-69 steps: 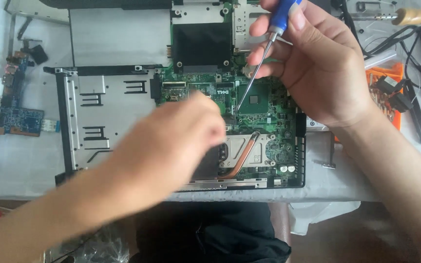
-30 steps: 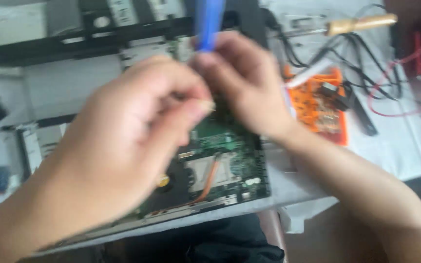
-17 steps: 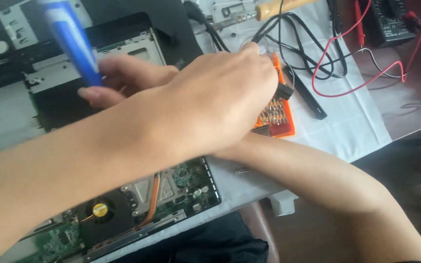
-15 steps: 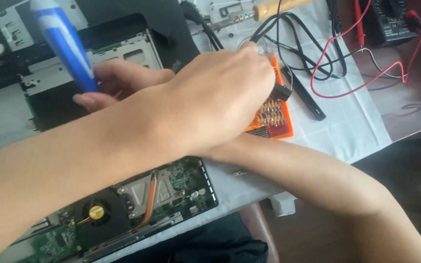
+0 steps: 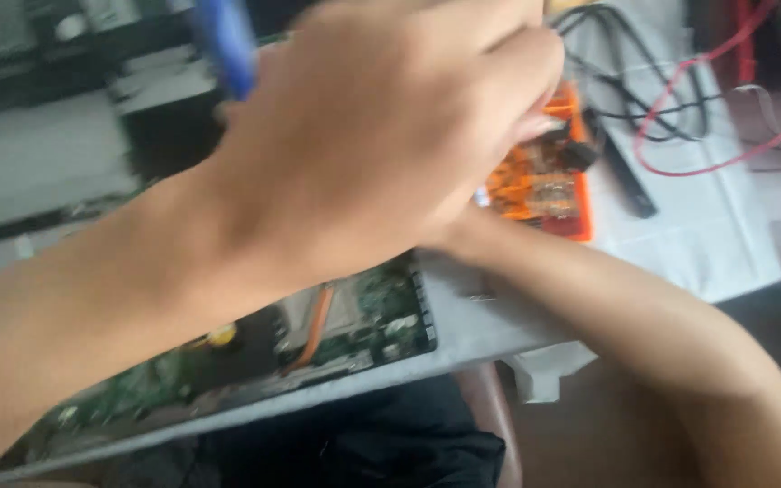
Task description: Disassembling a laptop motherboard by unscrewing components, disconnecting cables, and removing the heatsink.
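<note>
— Well, what has changed since a couple of seconds ago?

— Both hands have left the green circuit board (image 5: 363, 316). Earlier the screwdriver tip sat on it; now my left hand (image 5: 381, 154) reaches across to the orange parts tray (image 5: 549, 185), fingers drawn together at its near edge. I cannot tell whether anything is pinched between them; the frame is blurred.

— And the right hand?

— Almost wholly hidden behind the left one. Only its forearm shows, crossing underneath, and the blue screwdriver handle (image 5: 223, 45) sticks up above the left wrist, so I judge the right hand is closed around it.

— What does that mean for the work?

— My guess is that a screw is being carried to the tray or fetched from it, with the driver lifted clear of the board.

— The surroundings?

— The opened laptop chassis (image 5: 463, 330) lies on a white-covered desk (image 5: 707, 244), the board in it. Red leads (image 5: 725, 117) and black cables (image 5: 616, 72) trail beyond the tray. Darker floor shows at the right.
</note>
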